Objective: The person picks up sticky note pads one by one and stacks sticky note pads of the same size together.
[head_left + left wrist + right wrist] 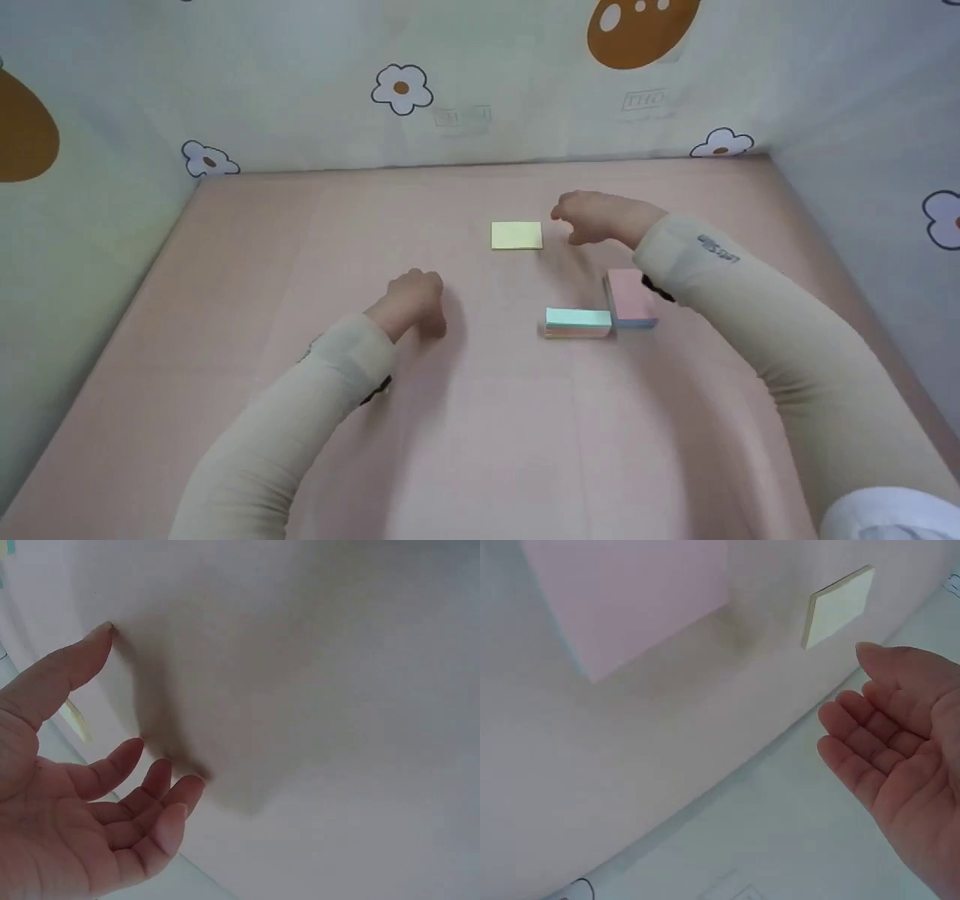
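A thin yellow sticky note pad [517,235] lies flat toward the back of the table. Just right of it is my right hand [600,217], fingers loosely bent and holding nothing; the right wrist view shows its palm and the yellow pad [841,606] beyond the thumb. My left hand [417,298] is low over the table, left of and nearer than the yellow pad. In the left wrist view its loosely curled fingers [156,787] and thumb stand apart with nothing between them. A pink-topped pad stack [631,295] sits below my right wrist, partly covered by the sleeve.
A narrow stack of note pads with a mint top [578,317] stands against the left side of the pink-topped stack. The pink table [480,450] ends at a pale back wall [517,90] with printed flowers, and further walls rise at left and right.
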Demonstrator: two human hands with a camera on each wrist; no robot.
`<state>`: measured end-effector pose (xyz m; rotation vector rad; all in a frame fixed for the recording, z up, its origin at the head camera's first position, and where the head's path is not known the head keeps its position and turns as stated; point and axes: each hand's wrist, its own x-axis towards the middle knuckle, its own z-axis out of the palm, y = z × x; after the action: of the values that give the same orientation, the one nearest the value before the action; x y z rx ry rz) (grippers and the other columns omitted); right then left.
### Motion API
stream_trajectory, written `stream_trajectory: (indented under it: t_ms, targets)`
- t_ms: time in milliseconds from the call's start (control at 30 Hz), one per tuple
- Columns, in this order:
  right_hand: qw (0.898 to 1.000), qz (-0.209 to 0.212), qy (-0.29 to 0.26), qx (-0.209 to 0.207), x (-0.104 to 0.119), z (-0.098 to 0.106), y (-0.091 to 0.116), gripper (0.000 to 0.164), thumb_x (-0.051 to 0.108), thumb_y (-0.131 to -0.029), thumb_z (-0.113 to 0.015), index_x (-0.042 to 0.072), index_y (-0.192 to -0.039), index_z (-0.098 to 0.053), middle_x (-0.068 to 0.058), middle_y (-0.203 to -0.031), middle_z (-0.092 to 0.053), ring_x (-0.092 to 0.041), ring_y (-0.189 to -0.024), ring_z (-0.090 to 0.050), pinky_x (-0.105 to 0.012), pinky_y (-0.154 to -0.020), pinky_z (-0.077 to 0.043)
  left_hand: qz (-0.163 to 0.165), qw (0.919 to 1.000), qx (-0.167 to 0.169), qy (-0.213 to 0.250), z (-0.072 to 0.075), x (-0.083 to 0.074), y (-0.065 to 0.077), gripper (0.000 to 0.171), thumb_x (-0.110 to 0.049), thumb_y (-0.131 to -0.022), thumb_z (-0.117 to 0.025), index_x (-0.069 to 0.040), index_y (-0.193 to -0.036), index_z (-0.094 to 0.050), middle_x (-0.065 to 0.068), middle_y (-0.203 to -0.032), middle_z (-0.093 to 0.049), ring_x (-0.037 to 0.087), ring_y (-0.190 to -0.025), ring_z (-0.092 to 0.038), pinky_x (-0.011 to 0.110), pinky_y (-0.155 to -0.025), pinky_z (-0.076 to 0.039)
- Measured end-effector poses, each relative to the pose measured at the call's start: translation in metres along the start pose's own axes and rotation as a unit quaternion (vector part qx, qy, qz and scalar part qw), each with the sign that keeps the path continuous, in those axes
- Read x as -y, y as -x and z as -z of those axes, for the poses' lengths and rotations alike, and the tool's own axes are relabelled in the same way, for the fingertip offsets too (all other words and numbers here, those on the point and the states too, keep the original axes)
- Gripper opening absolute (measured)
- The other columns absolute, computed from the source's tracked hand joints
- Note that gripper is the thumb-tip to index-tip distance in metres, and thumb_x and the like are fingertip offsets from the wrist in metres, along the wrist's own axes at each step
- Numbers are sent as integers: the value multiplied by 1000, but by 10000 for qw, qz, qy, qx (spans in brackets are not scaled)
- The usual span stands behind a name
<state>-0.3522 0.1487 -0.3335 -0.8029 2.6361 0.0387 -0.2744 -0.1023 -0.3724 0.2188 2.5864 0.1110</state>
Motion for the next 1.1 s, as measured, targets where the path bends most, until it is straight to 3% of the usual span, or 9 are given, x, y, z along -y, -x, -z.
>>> stream_trajectory:
  t_ms: [167,367,633,900,1100]
  targets:
    - [9994,38,268,203,16,-4,-34,48,4,-81,-63,-4,-126,-47,-20,-122,-51,-30,-103,-52,-42,-94,-41,-9,9995,-19,-318,0,-4,0,50,-18,-74,-69,6,-113,-49,20,-108,-50,26,-88,-40,43,-92,-37]
    - [9989,-100,374,274,21,-12,-53,57,12,-79,-68,-2,-128,-43,-16,-116,-50,-26,-95,-49,-38,-93,-42,63,9995,-11,-300,3,-6,-1,55,-19,-74,-71,6,-117,-49,20,-109,-51,26,-88,-41,43,-92,-38]
    - [9977,-18,552,392,18,-22,-66,38,8,-76,-61,-1,-113,-53,-11,-100,-51,-22,-83,-46,-34,-75,-43,168,9994,188,-232,3,-7,0,59,-23,-73,-73,6,-119,-48,21,-115,-48,30,-101,-43,44,-99,-32]
    - [9989,-57,345,310,19,-25,-68,39,7,-76,-61,-1,-114,-53,-11,-103,-51,-23,-87,-45,-36,-78,-42,270,9979,262,-526,5,-10,-2,56,-24,-74,-72,5,-117,-52,18,-110,-52,26,-94,-42,41,-94,-37]
    - [9978,-321,296,489,17,-25,-66,42,14,-76,-62,-1,-114,-51,-11,-99,-50,-23,-86,-44,-35,-76,-41,289,9983,280,-429,4,-10,-3,56,-24,-73,-72,5,-117,-52,17,-109,-51,26,-93,-42,40,-94,-36]
